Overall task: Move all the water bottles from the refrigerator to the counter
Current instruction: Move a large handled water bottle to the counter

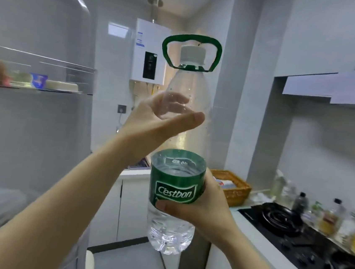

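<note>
Currently the bottle (175,189) is in mid-air, upright, between the open fridge (31,119) on the left and the counter (255,236) on the right; it rests on neither. Right hand (200,204) grips the lower body at the green label, thumb across the front, and appears to take most of the weight. Left hand (163,115) curls round the clear upper part: thumb in front, fingers visible through the plastic behind. That grip looks light, probably there to steady a tall, top-heavy load rather than to lift it. Water sits level with the label, upper half empty, so slosh is likely if it is tipped; a two-handed upright hold suits that. The green handle (191,52) over the white cap (192,52) is unused. Judgement: the carry is midway, with setting down not yet done. The near counter is mostly taken by the black hob (284,218); the free white surface lies farther back by the basket (232,184). The fridge shelf (34,88) holds small packets; I cannot tell whether more bottles remain inside.
</note>
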The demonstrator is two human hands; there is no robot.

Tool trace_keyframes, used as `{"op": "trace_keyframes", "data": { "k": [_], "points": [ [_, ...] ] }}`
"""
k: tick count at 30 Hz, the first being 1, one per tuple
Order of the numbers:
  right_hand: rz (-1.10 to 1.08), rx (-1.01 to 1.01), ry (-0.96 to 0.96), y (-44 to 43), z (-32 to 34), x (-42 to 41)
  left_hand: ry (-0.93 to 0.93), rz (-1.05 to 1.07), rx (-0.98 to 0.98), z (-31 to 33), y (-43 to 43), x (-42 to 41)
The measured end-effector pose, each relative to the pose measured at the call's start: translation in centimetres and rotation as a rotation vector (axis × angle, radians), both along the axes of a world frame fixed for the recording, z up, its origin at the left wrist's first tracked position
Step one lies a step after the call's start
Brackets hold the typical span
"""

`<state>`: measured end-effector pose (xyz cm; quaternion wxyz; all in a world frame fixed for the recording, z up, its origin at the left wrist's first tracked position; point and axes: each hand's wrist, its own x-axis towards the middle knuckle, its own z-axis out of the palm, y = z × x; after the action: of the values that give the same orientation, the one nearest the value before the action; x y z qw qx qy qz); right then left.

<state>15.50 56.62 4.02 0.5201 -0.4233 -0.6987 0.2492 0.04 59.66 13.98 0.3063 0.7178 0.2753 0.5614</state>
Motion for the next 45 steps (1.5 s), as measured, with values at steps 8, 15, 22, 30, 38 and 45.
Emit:
{"op": "trace_keyframes", "data": {
  "k": [8, 15, 22, 30, 38, 45],
  "points": [
    [-0.291, -0.071, 0.047, -3.7, -0.4, 7.5, 0.006, -0.315, -0.002, -0.8, 1.5, 9.3],
    [-0.523, -0.08, 0.041, -7.5, -0.6, 16.4, -0.007, -0.528, 0.004, -1.2, 0.1, 19.8],
    [-0.655, -0.058, 0.034, -10.9, -0.6, 25.6, -0.021, -0.674, 0.014, -1.2, -2.3, 30.3],
    [-0.799, -0.086, 0.013, -14.2, -1.1, 33.4, -0.034, -0.807, -0.011, -2.0, -4.0, 40.0],
    [-0.964, -0.116, 0.042, -14.9, -1.9, 39.6, -0.012, -0.969, -0.013, -2.7, -3.3, 48.6],
    [-1.143, -0.104, -0.013, -13.2, -1.9, 45.0, 0.011, -1.091, 0.011, -2.8, -0.7, 56.1]
  ]
}}
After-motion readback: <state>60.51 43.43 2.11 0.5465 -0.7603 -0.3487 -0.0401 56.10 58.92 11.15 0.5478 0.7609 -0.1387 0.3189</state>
